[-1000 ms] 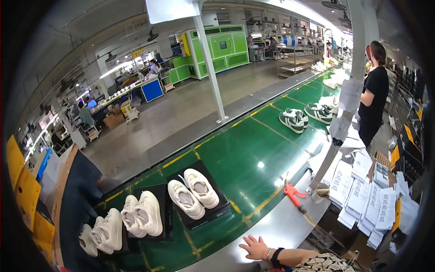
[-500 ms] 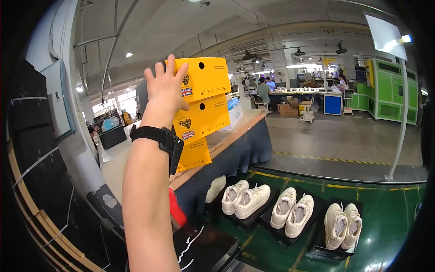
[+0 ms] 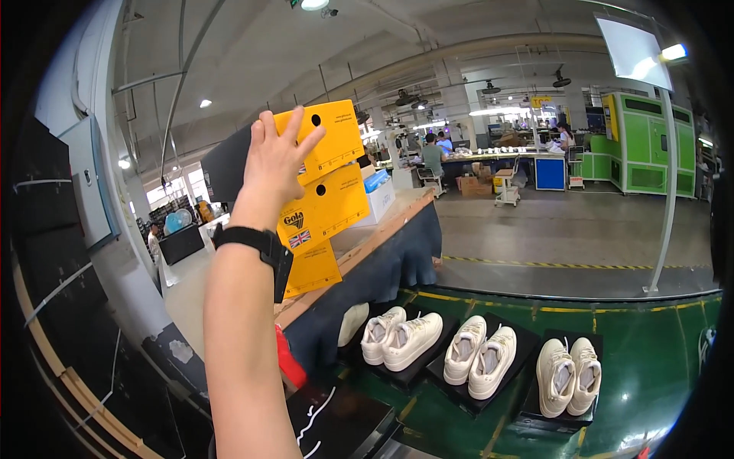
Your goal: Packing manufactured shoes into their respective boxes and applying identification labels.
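A stack of yellow-ended shoeboxes rises on a workbench left of centre. My left hand [image 3: 275, 157], with a black band on its wrist, reaches up to the topmost shoebox [image 3: 335, 136]. Its fingers spread over the yellow end, and the thumb lies by the lower edge, gripping the box. That box has a dark side and sits at a slight angle to the second shoebox [image 3: 344, 200] under it. Lower down, a third shoebox [image 3: 317, 271] shows partly, behind my forearm. My right hand is out of view.
Pairs of cream sneakers [image 3: 413, 340] stand on black boxes to the right of the bench [image 3: 390, 229]. A black box with white marks [image 3: 344, 417] is close by. Dark stacked boxes [image 3: 53, 252] line the left. People work at far tables near a green machine [image 3: 650, 145].
The topmost shoebox has turned and tilted a little with my left hand on it, so more of its dark side shows. The whole view has shifted slightly.
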### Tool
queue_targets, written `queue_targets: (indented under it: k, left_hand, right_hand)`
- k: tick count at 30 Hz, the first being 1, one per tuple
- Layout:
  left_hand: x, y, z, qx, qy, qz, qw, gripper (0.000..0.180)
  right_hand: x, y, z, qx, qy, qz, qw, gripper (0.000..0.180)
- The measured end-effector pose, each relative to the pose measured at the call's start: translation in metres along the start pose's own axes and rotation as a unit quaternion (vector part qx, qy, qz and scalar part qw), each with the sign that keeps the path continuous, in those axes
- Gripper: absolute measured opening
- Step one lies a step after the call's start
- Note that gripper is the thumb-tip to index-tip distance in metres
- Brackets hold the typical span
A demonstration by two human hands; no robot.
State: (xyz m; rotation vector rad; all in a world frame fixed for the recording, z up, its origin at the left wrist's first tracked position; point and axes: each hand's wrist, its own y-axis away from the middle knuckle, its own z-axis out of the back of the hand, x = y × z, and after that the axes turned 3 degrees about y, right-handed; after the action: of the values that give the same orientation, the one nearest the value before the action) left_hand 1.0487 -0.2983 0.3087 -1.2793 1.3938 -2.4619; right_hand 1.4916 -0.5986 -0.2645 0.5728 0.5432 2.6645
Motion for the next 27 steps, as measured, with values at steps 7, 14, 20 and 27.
queue_targets:
  k: [7, 14, 20, 27]
  left_hand:
    - [-0.02, 0.019, 0.019, -0.233, -0.061, -0.1, 0.965, 0.076]
    - [-0.098, 0.031, 0.094, -0.442, 0.241, -0.131, 0.854, 0.068]
    - [-0.177, 0.054, 0.094, -0.369, 0.423, -0.171, 0.809, 0.072]
    - [-0.295, 0.103, 0.215, -0.295, 0.641, -0.269, 0.656, 0.069]
  right_hand:
    - [-0.001, 0.009, -0.004, -0.009, 0.008, 0.004, 1.0, 0.064]
    - [-0.028, -0.022, -0.068, -0.214, 0.051, 0.094, 0.971, 0.062]
    - [0.035, -0.041, -0.053, -0.102, 0.006, 0.058, 0.993, 0.058]
    - [-0.007, 0.008, -0.053, -0.113, -0.171, -0.015, 0.979, 0.043]
